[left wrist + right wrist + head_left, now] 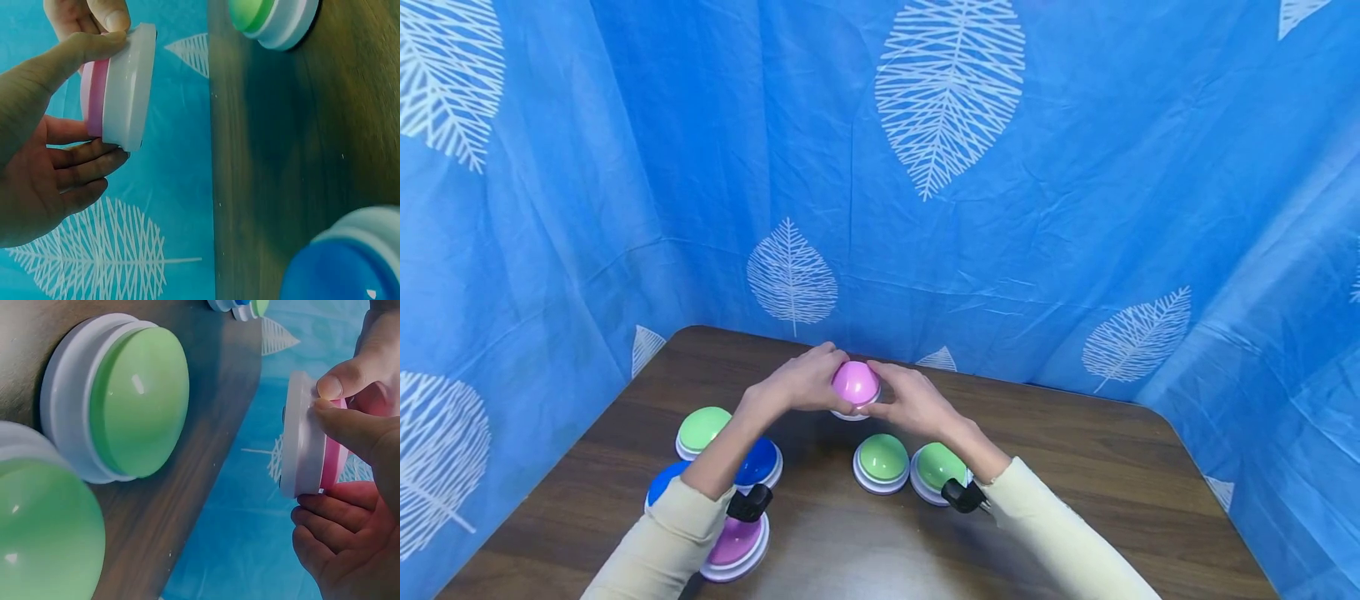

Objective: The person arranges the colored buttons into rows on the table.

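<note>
A pink push button (856, 382) with a domed top and a white round base is held between both hands at the far side of the table. The left hand (805, 380) grips its left side, thumb at the near edge and fingers round the far side. From the right, the right hand (916, 400) grips it the same way, the two thumbs meeting at the front. In the left wrist view the white base (130, 87) hangs above the tabletop, and the right wrist view shows it raised too.
Two green buttons (883, 460) (937, 468) stand nearer the person, the right one partly under the right wrist. Another green button (703, 429), two blue buttons (758, 461) (664, 482) and a purple button (737, 542) cluster around the left forearm. A blue leaf-patterned curtain (880, 275) borders the table.
</note>
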The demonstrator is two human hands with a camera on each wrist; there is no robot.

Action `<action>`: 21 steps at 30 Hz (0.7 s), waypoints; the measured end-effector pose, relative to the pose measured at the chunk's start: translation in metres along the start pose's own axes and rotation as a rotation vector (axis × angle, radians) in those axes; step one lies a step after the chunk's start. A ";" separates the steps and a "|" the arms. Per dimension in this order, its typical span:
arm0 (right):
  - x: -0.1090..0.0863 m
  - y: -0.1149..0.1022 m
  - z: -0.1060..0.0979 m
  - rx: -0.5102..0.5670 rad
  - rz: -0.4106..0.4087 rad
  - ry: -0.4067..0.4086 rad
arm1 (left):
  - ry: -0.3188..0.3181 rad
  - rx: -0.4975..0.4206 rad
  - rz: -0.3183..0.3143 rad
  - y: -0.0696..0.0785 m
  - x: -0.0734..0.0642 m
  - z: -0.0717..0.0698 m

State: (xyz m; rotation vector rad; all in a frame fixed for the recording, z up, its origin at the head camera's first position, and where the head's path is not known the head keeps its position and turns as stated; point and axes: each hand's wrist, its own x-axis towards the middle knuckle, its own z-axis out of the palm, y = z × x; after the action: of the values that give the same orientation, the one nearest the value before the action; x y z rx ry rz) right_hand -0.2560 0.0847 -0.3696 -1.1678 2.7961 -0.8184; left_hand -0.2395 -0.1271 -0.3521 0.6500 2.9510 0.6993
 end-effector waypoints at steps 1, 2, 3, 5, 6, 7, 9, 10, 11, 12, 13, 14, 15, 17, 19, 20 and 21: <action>-0.002 0.001 -0.001 -0.003 0.005 0.004 | 0.003 0.000 0.007 0.002 0.001 0.000; -0.004 0.002 -0.002 -0.008 0.005 0.010 | 0.004 0.004 0.015 0.004 0.002 0.001; -0.006 0.003 -0.004 -0.008 0.011 0.015 | 0.007 0.004 0.024 0.006 0.003 0.001; -0.011 0.004 -0.007 -0.011 0.020 0.027 | 0.011 0.003 0.043 0.010 0.005 0.002; -0.014 0.005 -0.008 -0.009 0.024 0.033 | 0.011 0.002 0.052 0.013 0.006 0.003; -0.017 0.007 -0.009 -0.011 0.024 0.040 | 0.010 0.000 0.057 0.015 0.007 0.004; -0.022 0.009 -0.011 -0.005 0.021 0.054 | 0.009 -0.004 0.066 0.018 0.009 0.006; -0.024 0.010 -0.012 -0.002 0.017 0.061 | 0.009 -0.002 0.071 0.020 0.010 0.007; -0.026 0.012 -0.013 0.001 0.012 0.067 | 0.009 -0.003 0.073 0.021 0.011 0.008; -0.028 0.013 -0.013 0.006 0.008 0.072 | 0.008 0.000 0.074 0.022 0.012 0.009; -0.030 0.014 -0.014 0.010 0.005 0.075 | 0.007 0.000 0.075 0.023 0.013 0.010; -0.032 0.015 -0.015 0.013 0.002 0.080 | 0.007 0.001 0.077 0.024 0.015 0.012; -0.033 0.016 -0.016 0.015 -0.001 0.084 | 0.007 0.003 0.080 0.025 0.016 0.013; -0.037 0.019 -0.017 0.018 0.007 0.088 | 0.003 -0.001 0.084 0.027 0.018 0.015; -0.041 0.021 -0.019 0.017 0.015 0.093 | 0.007 -0.005 0.099 0.030 0.020 0.017; -0.043 0.022 -0.020 0.016 0.018 0.097 | 0.009 -0.004 0.108 0.031 0.021 0.018; -0.045 0.023 -0.020 0.016 0.021 0.101 | 0.011 -0.001 0.117 0.033 0.022 0.019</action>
State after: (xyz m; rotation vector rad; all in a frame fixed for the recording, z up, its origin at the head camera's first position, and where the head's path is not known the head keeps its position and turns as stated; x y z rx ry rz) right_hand -0.2429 0.1377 -0.3715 -1.1232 2.8709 -0.9218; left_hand -0.2443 -0.0838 -0.3538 0.8268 2.9421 0.7151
